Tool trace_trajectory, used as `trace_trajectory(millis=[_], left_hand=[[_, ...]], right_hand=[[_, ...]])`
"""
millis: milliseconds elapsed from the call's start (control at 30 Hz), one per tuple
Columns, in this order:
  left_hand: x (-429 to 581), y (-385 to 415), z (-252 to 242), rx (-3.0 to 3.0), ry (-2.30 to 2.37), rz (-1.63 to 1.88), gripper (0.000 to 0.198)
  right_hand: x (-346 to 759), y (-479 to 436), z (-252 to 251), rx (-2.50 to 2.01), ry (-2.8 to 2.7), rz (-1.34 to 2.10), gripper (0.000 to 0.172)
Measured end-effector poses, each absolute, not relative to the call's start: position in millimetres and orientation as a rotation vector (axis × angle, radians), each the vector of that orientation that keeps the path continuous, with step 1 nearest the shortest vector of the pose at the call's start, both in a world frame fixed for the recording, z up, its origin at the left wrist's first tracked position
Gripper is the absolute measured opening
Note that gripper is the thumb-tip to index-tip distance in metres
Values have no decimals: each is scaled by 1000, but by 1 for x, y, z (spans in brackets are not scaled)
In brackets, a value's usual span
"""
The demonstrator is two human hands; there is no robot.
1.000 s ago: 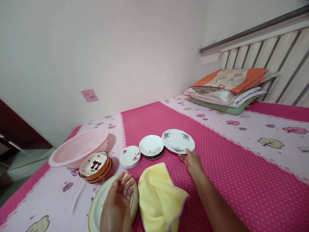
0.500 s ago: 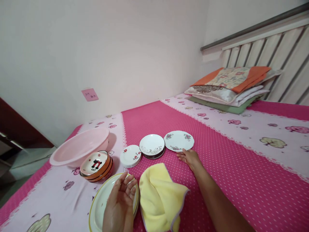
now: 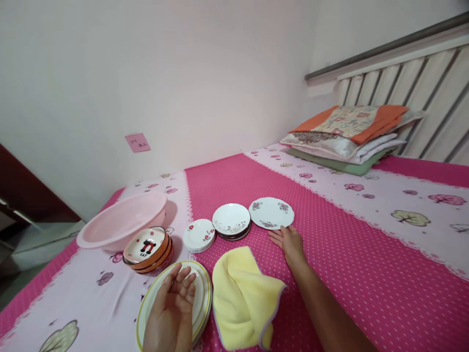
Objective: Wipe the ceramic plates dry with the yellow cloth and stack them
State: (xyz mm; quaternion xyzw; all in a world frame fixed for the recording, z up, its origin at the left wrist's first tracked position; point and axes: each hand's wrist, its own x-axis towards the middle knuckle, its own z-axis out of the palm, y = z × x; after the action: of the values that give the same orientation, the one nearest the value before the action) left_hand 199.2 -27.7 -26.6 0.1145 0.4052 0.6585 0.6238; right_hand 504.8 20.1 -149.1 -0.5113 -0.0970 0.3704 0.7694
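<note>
Since the bed (image 3: 348, 254) is soft and the glazed dishes are slick, I judge that any lift of the floral plate (image 3: 271, 213) goes best with fingertips slid under the near rim and a thumb on top, not a pinch on the edge. The plate should be kept level and raised straight up, clear of the white bowl stack (image 3: 231, 220) just beside it.

In the head view, the right hand (image 3: 291, 243) lies flat on the pink cover beyond the yellow cloth (image 3: 244, 298) and to its right. Its fingers are stretched out and spread, and it grasps nothing. The fingertips reach the near rim of the floral plate, though I cannot tell whether they touch it.

The left hand (image 3: 170, 313) hovers just left of the yellow cloth, over the yellow-rimmed plates (image 3: 204, 289). Its fingers are loosely curled and relaxed, and it holds nothing; contact with the top plate cannot be made out.

Beyond the cloth sit small saucers (image 3: 198, 234). Farther left are orange cat bowls (image 3: 146, 247) and a pink basin (image 3: 122, 220).
</note>
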Motion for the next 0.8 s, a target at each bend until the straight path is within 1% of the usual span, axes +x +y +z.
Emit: trace_trajectory(millis=[100, 200, 333, 433, 600, 733, 767, 800], left_hand=[[200, -29, -25, 254, 928, 1511, 25], [201, -30, -24, 249, 921, 1505, 26], [203, -30, -23, 243, 919, 1509, 26], [203, -30, -21, 228, 929, 1515, 27], [197, -29, -20, 242, 954, 1531, 26], [188, -29, -18, 224, 968, 1582, 21], [185, -29, -17, 216, 967, 1599, 19], [182, -29, -16, 206, 970, 1623, 18]], right_hand=[[505, 20, -148, -1142, -236, 796, 51], [506, 20, -149, -1163, -254, 814, 55], [506, 23, -151, -1183, -249, 819, 55], [506, 24, -151, -1183, -235, 813, 52], [504, 22, -146, -1160, -202, 822, 37], [500, 17, -136, -1113, -143, 883, 12], [497, 15, -132, -1095, -132, 901, 7], [493, 12, -126, -1075, -129, 918, 6]])
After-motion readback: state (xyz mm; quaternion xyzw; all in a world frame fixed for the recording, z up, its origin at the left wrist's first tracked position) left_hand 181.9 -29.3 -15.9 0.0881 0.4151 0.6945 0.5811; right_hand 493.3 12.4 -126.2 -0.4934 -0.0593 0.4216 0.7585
